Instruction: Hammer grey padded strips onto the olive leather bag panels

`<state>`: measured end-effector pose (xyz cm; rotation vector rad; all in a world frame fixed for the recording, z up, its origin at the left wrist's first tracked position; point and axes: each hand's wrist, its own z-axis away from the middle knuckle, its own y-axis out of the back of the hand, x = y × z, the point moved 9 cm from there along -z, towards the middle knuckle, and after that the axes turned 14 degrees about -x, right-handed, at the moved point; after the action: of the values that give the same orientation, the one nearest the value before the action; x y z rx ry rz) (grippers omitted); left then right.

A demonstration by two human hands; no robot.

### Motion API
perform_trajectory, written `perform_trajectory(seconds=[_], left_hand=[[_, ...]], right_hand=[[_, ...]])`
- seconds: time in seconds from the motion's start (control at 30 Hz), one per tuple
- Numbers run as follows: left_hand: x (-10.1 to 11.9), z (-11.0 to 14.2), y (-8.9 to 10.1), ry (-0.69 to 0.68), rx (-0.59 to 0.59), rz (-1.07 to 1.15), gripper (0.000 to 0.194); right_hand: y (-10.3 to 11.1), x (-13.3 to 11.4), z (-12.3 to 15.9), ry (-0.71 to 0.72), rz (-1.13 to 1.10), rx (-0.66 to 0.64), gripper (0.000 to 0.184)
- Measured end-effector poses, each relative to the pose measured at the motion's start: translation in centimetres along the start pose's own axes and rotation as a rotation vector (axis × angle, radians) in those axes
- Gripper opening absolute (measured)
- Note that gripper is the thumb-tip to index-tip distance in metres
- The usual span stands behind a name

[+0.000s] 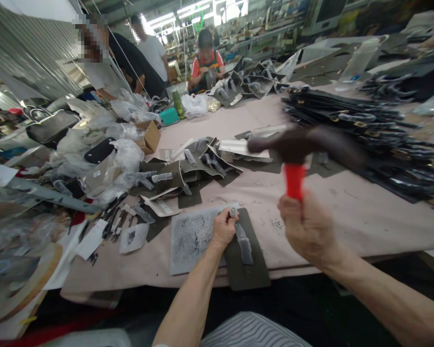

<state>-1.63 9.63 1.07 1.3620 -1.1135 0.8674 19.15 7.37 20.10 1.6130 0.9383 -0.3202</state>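
Observation:
My right hand (309,229) is wrapped round the red handle of a hammer (292,147), raised above the table and blurred by motion. Lower and to the left, my left hand (224,226) pinches a round-topped metal punch (233,212) upright. It stands at the top edge of a dark olive panel (253,270) with a plastic-wrapped strap (244,243) on it. Under the panel's left side lies a worn grey board (191,236). The punch's lower end is hidden by my fingers.
Small metal rivets (277,223) lie right of the panel. More panels with wrapped straps (198,168) spread behind the board. Dark strapped pieces (347,120) are stacked at right. Plastic bags (126,154) and a cardboard box (150,137) crowd the left. Several people are beyond the table.

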Motion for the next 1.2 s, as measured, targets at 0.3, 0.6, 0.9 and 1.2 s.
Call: perform_trajectory(seconds=[0.3, 0.6, 0.9, 1.2], left_hand=[[-0.4, -0.1, -0.1, 0.003, -0.008, 0.008, 0.020], [-0.7, -0.2, -0.4, 0.034, -0.055, 0.113, 0.027], [-0.5, -1.2, -0.7, 0.123, -0.345, 0.367, 0.038], [-0.3, -2.1, -0.1, 0.088, -0.335, 0.237, 0.035]], right_hand=[[-8.4, 10.4, 4.0, -0.299, 0.334, -0.685, 0.034], [-11.2, 8.0, 5.2, -0.009, 0.492, -0.430, 0.044], [-18.9, 1.7, 7.1, 0.309, 0.362, -0.669, 0.049], [-18.5, 1.7, 7.1, 0.305, 0.376, -0.688, 0.046]])
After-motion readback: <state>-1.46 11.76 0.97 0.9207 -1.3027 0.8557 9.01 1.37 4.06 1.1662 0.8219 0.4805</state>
